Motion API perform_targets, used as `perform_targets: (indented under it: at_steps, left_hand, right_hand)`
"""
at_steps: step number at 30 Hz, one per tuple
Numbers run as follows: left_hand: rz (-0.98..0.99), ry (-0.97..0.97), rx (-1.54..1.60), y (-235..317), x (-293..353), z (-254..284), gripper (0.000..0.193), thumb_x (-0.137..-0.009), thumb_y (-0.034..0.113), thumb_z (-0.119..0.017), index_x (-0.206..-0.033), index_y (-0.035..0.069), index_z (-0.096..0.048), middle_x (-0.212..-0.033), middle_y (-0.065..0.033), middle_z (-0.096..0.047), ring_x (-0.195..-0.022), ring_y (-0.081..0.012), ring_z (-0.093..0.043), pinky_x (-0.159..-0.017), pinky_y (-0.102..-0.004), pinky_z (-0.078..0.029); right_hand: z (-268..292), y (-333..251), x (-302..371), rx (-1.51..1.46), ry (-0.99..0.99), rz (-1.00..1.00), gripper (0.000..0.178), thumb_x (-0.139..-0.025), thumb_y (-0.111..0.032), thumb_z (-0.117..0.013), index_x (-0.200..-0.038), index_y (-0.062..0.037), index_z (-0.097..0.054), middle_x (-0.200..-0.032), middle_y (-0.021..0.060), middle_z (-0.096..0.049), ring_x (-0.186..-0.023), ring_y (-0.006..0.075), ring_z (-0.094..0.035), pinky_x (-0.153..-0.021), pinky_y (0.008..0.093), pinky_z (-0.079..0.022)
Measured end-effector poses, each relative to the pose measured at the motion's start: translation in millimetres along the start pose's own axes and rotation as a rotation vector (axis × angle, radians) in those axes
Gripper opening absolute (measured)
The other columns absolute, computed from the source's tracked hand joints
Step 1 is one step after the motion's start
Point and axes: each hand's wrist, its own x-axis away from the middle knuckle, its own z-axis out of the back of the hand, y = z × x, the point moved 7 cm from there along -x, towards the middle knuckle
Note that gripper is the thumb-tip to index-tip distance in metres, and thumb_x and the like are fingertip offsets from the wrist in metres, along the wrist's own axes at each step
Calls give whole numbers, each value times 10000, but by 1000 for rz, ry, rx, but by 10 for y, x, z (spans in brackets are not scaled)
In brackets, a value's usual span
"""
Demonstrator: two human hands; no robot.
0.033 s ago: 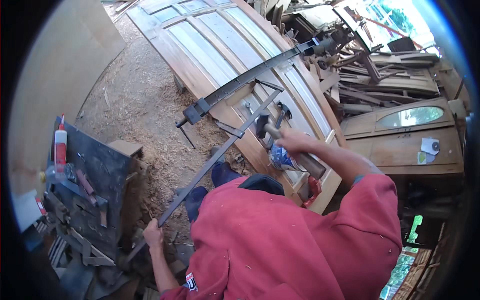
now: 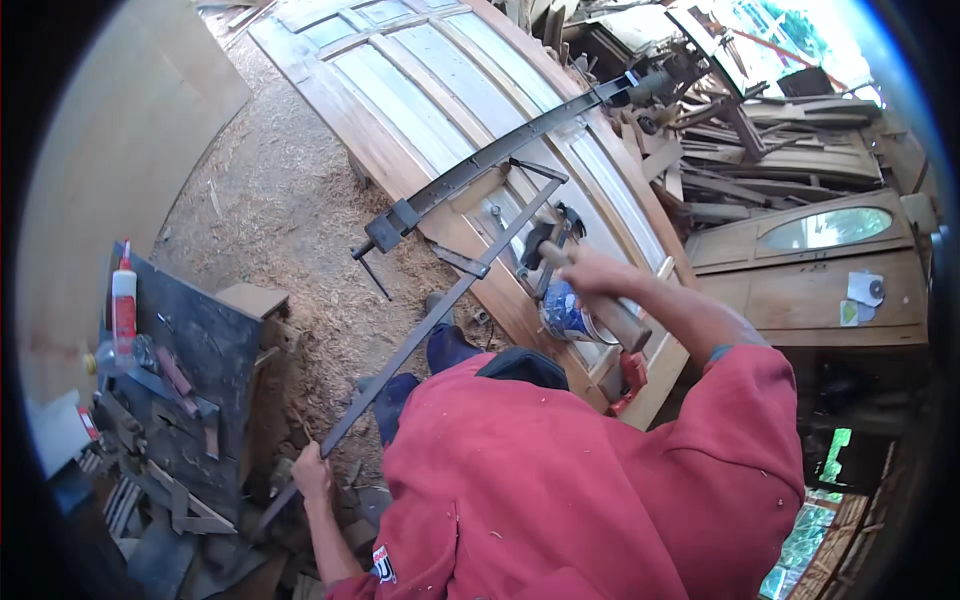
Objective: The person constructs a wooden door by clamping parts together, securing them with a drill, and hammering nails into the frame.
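Observation:
My left hand [image 2: 312, 472] is closed around the lower end of a long metal bar clamp [image 2: 400, 355]. The bar slants up to the right, and its far end overlaps the panelled wooden door [image 2: 400, 185]. My right hand [image 2: 597, 275] grips the wooden handle of a hammer [image 2: 622, 325], whose dark head is up and to the left, beside the bar. A second, heavier bar clamp [image 2: 500, 150] lies across the door. Beneath my right hand stand a blue-and-white can [image 2: 563, 312] and a claw hammer [image 2: 571, 220] on the door.
A red tool [image 2: 630, 383] rests at the door's near end. Wood shavings cover the floor [image 2: 270, 200]. On the left, a dark bench [image 2: 205, 320] holds a glue bottle [image 2: 123, 300] and tools. Scrap wood [image 2: 770, 150] and a cabinet door with oval glass [image 2: 825, 232] are at right.
My right hand and the hammer have shifted slightly right and up. The left hand keeps its hold on the bar clamp.

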Motion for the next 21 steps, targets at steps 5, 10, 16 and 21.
perform_targets:
  at_steps: [5,10,16,21]
  left_hand:
    - [34,-93,-58,219,43,124,168,-799,138,-664,-743,54,-530,-711,-209,-599,-716,-455,-613,-631,-541,-465]
    - [113,-170,-39,394,224,299,148,-743,87,-638,-708,38,-502,-689,-239,-585,-715,-475,-602,-631,-539,-457]
    - [158,-199,-50,714,421,338,131,-684,33,-599,-693,31,-468,-653,-243,-535,-661,-484,-564,-586,-523,-437]
    - [11,-125,-105,600,675,105,147,-721,177,-624,-734,64,-531,-630,-203,-528,-586,-418,-556,-541,-514,-414]
  right_hand:
    - [734,1050,-918,-903,113,-175,322,-1006,-163,-494,-1136,131,-503,-770,242,-647,-592,299,-667,-505,406,-578]
    - [1093,1788,-1897,-1288,570,-85,404,-1014,-171,-461,-1375,-1,-398,-832,268,-638,-603,324,-665,-522,450,-592]
    - [952,2609,-2711,-1620,855,-67,189,-982,-170,-505,-1147,-91,-550,-793,144,-627,-628,300,-660,-546,431,-586]
    - [805,2854,-2960,-1263,819,-117,268,-977,-258,-528,-1224,-159,-558,-843,31,-572,-742,165,-567,-599,385,-482]
